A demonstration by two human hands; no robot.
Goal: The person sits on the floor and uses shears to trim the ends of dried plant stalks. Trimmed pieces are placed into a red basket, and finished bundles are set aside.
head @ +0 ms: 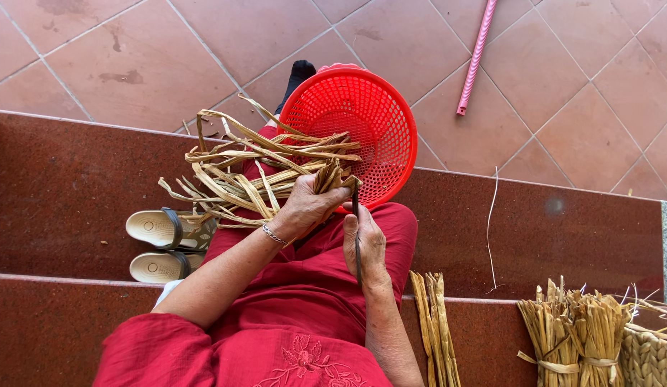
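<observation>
two hands raised | left hand (305, 208) clutches straw strips (254, 172) | right hand (363, 244) pinches knife (356, 215)

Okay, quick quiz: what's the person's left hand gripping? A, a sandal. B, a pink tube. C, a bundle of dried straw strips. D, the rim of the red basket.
C: the left hand is closed around a bundle of dried straw strips that fans out in front of the red basket, while the right hand holds a thin dark tool.

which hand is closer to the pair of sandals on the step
Left. The left hand, gripping the bundle of dried straw strips, is nearer the sandals. The right hand, holding a thin dark tool, lies farther right.
</observation>
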